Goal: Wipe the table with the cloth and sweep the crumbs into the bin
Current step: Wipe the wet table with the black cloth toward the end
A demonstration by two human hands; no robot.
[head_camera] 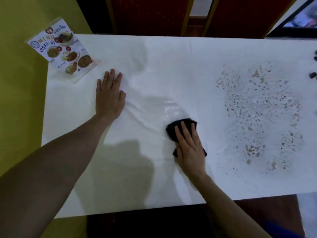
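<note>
At the right edge of the view, a few small dark lumps [313, 75] are cut off by the frame, too partial to identify. Beyond the far side of the table, dark red panels framed in pale wood [154, 14] run out of the top of the picture, and a bright blurred patch in the upper right corner cannot be made out. No bin is in view.

The long rectangular table under a white cloth cover [171, 54] fills most of the view; the cover looks glossy, perhaps overlaid with clear plastic, and it ripples into soft folds between the two hands. On its right half lies a broad scatter of small grey and dark crumbs and specks [260, 114], densest through the middle, well apart from both hands. At the far left corner stands a clear acrylic menu stand holding a printed card with food photographs [63, 50], tilted toward the camera.

The left hand [109, 95] lies flat on the cover, fingers straight and slightly spread, palm pressing down, holding nothing. The right hand [188, 145] presses straight fingers down on a small crumpled black wiping cloth [178, 126], near the middle of the table, left of the crumbs. The cloth shows beyond the fingertips and at either side of the palm; the rest is hidden beneath the hand.
</note>
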